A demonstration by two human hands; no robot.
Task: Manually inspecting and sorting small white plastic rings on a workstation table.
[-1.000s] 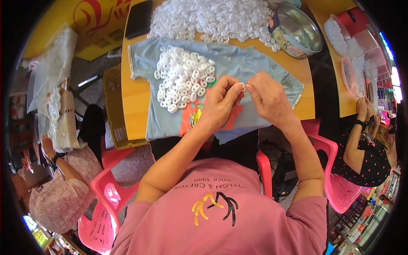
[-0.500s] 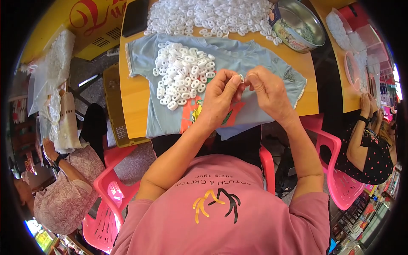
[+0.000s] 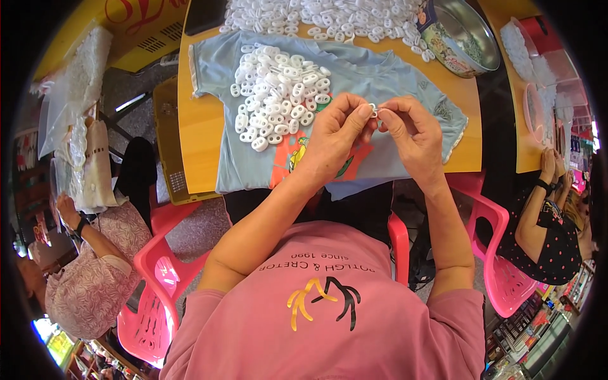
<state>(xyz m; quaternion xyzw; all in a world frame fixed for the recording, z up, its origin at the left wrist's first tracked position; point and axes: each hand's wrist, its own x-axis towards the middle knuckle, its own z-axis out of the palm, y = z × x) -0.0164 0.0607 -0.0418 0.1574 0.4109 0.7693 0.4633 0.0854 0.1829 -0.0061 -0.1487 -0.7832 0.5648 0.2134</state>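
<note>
Above the blue T-shirt (image 3: pixel 209 126) spread on the table, my two hands meet fingertip to fingertip. My left hand (image 3: pixel 342 130) pinches a small white two-holed plastic piece (image 3: pixel 373 109) between thumb and forefinger. From the other side, my right hand (image 3: pixel 411 126) is closed, its thumb and forefinger tips at that same piece; anything else between them is too small to make out. Left of my hands, on the shirt, lies a heap of white oval two-holed pieces (image 3: pixel 275 88).
A larger heap of similar white pieces (image 3: pixel 342 19) covers the table's far side. Beside it stands a round metal tin (image 3: pixel 487 57) with greenish bits inside. A yellow basket (image 3: pixel 168 133) is left of the table. Other people sit on both sides by pink chairs (image 3: pixel 158 253).
My right hand has turned so that its thumb and forefinger now face the piece, and the piece shows more plainly. The whole view has shifted slightly.
</note>
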